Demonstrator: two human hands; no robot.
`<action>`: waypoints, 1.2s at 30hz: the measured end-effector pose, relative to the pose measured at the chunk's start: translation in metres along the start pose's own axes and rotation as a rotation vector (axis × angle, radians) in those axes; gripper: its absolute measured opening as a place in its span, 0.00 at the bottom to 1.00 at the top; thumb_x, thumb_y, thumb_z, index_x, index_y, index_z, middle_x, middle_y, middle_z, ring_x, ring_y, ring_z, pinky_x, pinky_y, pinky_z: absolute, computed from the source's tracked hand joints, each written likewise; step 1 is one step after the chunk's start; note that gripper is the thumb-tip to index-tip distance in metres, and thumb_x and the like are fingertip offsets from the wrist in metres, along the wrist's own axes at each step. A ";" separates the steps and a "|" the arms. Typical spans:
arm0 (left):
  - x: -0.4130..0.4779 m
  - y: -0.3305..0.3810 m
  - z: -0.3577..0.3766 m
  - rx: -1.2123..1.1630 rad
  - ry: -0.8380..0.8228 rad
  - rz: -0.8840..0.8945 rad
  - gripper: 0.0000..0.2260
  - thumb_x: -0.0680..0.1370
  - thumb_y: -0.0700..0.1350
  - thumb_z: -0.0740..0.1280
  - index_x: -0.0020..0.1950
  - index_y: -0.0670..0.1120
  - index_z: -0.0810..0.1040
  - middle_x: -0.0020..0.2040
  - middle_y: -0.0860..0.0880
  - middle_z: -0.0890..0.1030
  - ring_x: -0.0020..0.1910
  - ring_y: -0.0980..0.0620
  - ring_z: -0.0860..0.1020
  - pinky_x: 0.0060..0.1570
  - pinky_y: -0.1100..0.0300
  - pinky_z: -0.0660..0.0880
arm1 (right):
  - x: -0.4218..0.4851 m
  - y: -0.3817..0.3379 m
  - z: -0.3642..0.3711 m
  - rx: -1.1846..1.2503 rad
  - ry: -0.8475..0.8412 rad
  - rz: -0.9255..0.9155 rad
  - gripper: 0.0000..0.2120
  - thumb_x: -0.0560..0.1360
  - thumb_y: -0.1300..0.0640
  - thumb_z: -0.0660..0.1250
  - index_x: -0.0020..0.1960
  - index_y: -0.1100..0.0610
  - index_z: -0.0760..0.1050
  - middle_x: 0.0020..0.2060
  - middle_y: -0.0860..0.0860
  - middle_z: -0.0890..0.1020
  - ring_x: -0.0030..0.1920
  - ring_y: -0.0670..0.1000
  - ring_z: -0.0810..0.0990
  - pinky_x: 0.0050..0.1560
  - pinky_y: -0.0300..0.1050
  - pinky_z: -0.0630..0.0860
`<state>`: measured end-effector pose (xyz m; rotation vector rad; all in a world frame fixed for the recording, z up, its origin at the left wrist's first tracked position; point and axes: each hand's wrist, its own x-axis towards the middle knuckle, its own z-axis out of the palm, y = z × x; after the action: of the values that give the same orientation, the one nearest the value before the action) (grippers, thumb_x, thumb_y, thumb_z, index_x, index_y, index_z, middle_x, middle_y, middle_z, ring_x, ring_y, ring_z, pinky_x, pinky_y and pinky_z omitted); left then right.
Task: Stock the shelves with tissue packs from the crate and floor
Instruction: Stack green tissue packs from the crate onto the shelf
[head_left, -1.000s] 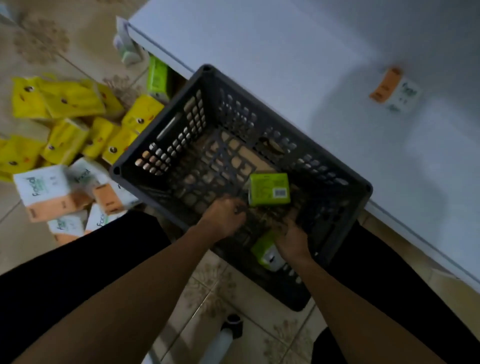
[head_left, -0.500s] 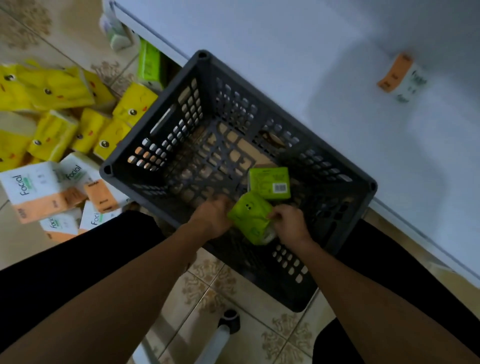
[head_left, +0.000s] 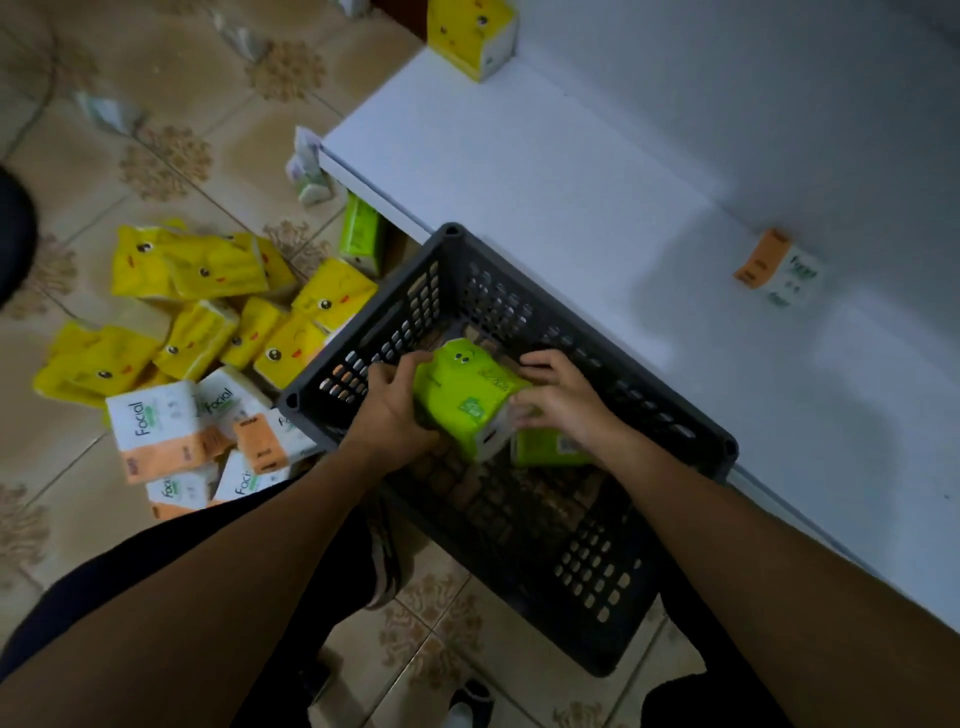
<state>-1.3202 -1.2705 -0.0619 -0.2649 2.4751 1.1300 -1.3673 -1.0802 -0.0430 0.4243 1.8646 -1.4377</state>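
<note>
A green tissue pack (head_left: 465, 397) is held over the dark grey crate (head_left: 670, 447), gripped from both sides: my left hand (head_left: 397, 402) on its left end, my right hand (head_left: 563, 397) on its right. A second green pack (head_left: 545, 449) lies in the crate under my right hand, partly hidden. The white shelf (head_left: 571, 171) runs along the crate's far side. On it stand a yellow pack (head_left: 470, 34) at the far end and an orange-and-white pack (head_left: 779, 267) to the right.
Several yellow packs (head_left: 208, 312) and orange-and-white Facial packs (head_left: 171, 431) lie heaped on the tiled floor left of the crate. Another green pack (head_left: 361, 239) stands on the floor by the shelf's edge. My dark-trousered knees flank the crate.
Both hands have closed on a green pack and lifted it above the crate floor. The view has tilted up, showing more of the shelf and the yellow pack on it.
</note>
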 end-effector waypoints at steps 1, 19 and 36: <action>-0.003 0.009 -0.009 0.002 0.022 0.019 0.37 0.66 0.39 0.75 0.70 0.47 0.62 0.57 0.44 0.62 0.60 0.43 0.68 0.52 0.65 0.63 | -0.006 -0.014 -0.001 0.055 0.012 0.018 0.23 0.73 0.65 0.68 0.65 0.53 0.67 0.61 0.52 0.70 0.59 0.54 0.74 0.53 0.50 0.78; -0.116 0.192 -0.259 -0.095 0.533 0.496 0.30 0.65 0.42 0.78 0.65 0.47 0.73 0.58 0.50 0.75 0.55 0.51 0.74 0.48 0.63 0.67 | -0.218 -0.278 0.026 -0.229 0.275 -0.794 0.19 0.77 0.51 0.65 0.66 0.53 0.70 0.62 0.50 0.74 0.60 0.49 0.73 0.51 0.37 0.69; -0.065 0.370 -0.330 -0.219 0.665 0.740 0.29 0.70 0.42 0.74 0.68 0.47 0.68 0.57 0.44 0.78 0.55 0.46 0.76 0.52 0.55 0.74 | -0.252 -0.398 -0.063 -0.353 0.695 -1.030 0.33 0.67 0.56 0.75 0.70 0.49 0.68 0.64 0.52 0.74 0.63 0.52 0.72 0.58 0.41 0.68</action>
<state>-1.4773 -1.2777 0.4125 0.3078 3.1480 1.8515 -1.4767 -1.1066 0.4187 -0.3401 3.1042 -1.6062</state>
